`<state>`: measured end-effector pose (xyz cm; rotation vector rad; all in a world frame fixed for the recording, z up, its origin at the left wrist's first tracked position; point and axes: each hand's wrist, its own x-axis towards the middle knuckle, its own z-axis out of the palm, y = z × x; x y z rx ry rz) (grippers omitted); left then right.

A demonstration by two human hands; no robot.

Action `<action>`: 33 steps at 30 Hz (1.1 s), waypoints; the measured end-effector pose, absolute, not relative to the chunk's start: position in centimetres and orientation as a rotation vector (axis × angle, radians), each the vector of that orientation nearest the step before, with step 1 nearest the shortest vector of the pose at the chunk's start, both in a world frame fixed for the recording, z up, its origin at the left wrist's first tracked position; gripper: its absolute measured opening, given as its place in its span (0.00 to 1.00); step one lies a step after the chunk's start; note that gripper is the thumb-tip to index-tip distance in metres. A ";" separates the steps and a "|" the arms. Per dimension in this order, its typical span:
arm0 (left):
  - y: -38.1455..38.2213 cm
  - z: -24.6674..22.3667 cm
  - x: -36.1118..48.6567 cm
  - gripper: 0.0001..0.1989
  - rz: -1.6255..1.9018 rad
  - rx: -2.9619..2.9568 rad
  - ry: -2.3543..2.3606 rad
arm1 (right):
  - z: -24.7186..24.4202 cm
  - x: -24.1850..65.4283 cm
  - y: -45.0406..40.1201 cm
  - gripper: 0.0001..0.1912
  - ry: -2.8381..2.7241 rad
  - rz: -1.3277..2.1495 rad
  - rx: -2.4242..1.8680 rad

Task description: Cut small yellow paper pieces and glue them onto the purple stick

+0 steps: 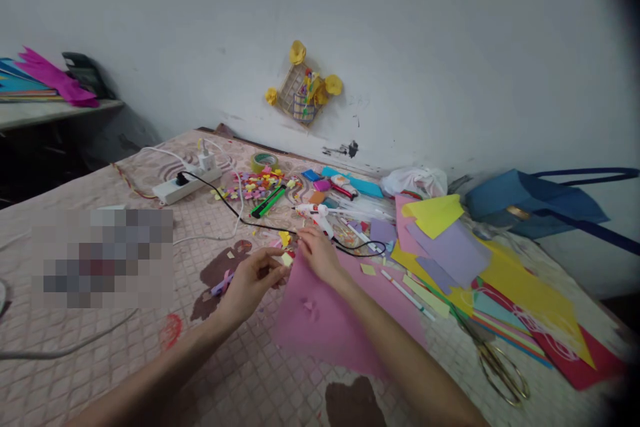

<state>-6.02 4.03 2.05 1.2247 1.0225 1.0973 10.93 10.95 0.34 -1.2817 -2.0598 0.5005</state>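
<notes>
My left hand (255, 280) is closed in a pinch above the tablecloth, with a small pale yellow paper piece (287, 259) at its thumb and index tips. Just to the right, my right hand (320, 253) has its fingers bent and pressed together; what they hold, if anything, is hidden. Under the right forearm lies a pink paper sheet (325, 327) with small pink scraps on it. A white hot glue gun (317, 215) rests beyond my right hand. Left of it is a green utility knife (269, 201). A purple paper scrap (221, 284) lies beside my left wrist.
A power strip (187, 185) with cords stands at the back left, near a tape roll (264, 161) and colourful paper pieces (257, 185). Coloured sheets (450, 250), scissors (500, 370) and a blue bag (525, 203) lie to the right. A black cord (235, 210) crosses behind my hands.
</notes>
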 end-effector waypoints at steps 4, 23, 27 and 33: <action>4.2 2.7 -6.2 0.08 1.068 1.261 1.107 | 1.1 12.2 10.4 0.15 -1.939 0.570 -1.240; 4.9 3.1 -5.0 0.07 1.094 1.273 1.182 | 3.7 13.8 2.5 0.13 -1.809 1.047 -1.260; 4.7 3.6 -6.0 0.09 1.156 1.198 1.171 | 2.9 14.9 1.1 0.12 -2.234 0.866 -1.216; 3.6 3.2 -6.9 0.12 1.134 1.160 1.118 | 1.6 14.6 0.4 0.07 -2.219 0.849 -1.231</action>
